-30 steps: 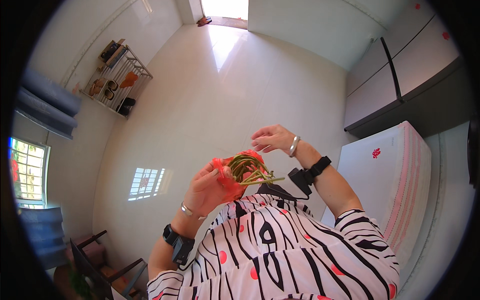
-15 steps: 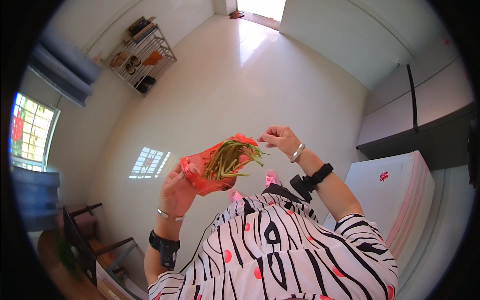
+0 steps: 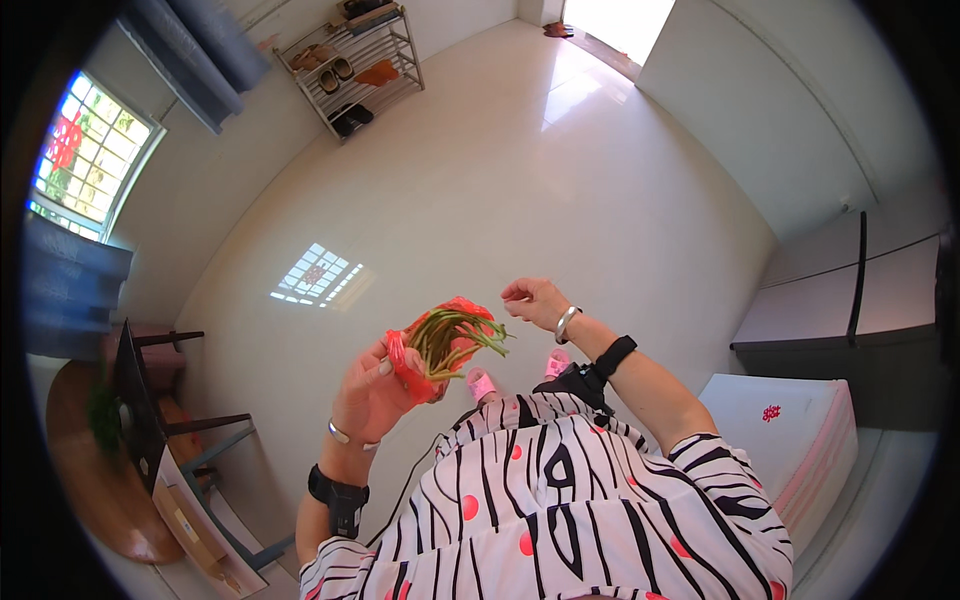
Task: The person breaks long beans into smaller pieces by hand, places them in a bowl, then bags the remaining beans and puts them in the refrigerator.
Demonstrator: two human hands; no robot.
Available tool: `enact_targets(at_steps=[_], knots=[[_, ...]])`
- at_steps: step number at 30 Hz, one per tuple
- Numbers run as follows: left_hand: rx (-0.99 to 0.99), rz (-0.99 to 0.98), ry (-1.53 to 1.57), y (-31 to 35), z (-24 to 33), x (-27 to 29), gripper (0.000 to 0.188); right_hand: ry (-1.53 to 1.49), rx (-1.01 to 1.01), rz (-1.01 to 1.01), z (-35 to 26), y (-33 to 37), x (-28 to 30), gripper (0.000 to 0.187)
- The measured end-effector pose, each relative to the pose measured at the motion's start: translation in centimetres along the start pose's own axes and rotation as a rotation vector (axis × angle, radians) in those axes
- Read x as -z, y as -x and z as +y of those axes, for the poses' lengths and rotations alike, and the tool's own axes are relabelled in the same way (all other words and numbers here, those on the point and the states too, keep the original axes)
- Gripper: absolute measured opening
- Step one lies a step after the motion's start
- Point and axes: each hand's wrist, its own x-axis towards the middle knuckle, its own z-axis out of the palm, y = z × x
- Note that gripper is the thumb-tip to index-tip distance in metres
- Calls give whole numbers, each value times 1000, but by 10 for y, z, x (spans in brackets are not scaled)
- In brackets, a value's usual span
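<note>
My left hand [image 3: 372,392] grips the side of a thin red plastic bag [image 3: 400,362], its fingers wrapped round the film. Inside lies a bundle of long green vegetable stems [image 3: 450,335], with several ends sticking out of the bag's mouth toward the right. Just right of these ends, apart from the bag, my right hand [image 3: 540,303] is raised with its fingers curled together. Whether anything small sits between those fingertips cannot be made out. Each wrist wears a silver bangle, and black straps with small devices circle the forearms.
A metal shoe rack [image 3: 355,70] stands against the far left wall. At the lower left are a round wooden table [image 3: 90,480] and dark-framed furniture. On the right, a white box-like unit [image 3: 770,420] stands near a grey cabinet [image 3: 800,305]. Pink slippers [image 3: 482,384] are on my feet below.
The bag is more bunched up and held a little lower. My right hand has dropped slightly, still beside the stem ends. The whole view has swung toward the left.
</note>
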Motion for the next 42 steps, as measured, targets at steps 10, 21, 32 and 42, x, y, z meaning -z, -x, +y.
enact_targets(at_steps=[10, 21, 32, 42], knots=[[-182, 149, 85, 43, -5, 29, 55, 334, -22, -120, -38, 21, -6, 26], [-92, 144, -177, 0, -42, 58, 47, -255, 72, -47, -94, 64, 1, 24], [-141, 119, -771, -16, -16, 15, 37, -712, 155, 15, -161, 122, 34, 20], [-810, -314, -1200, -68, -43, -55, 27, -786, 132, 30, -157, 133, 25, 22]])
